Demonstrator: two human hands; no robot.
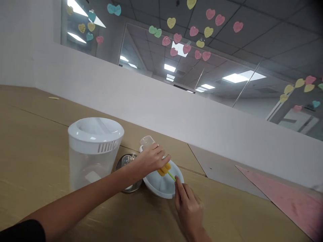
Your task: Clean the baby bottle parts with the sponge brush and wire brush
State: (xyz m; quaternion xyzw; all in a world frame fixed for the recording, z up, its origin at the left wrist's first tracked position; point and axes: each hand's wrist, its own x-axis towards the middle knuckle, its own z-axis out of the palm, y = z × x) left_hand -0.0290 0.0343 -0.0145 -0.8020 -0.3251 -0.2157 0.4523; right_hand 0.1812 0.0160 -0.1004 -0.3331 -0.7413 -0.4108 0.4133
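My left hand [151, 158] is gripping a clear bottle [147, 143], tilting it over the white dish [161, 185]. My right hand [188, 205] is pinching the green stick [172, 176] of a yellow sponge brush [164, 168] (its head sitting at the bottle's mouth). A white pitcher [94, 151] is standing just left.

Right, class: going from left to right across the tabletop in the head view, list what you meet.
White lidded pitcher → left hand gripping a clear bottle → right hand holding a yellow sponge brush by its green stick → pink sheet.
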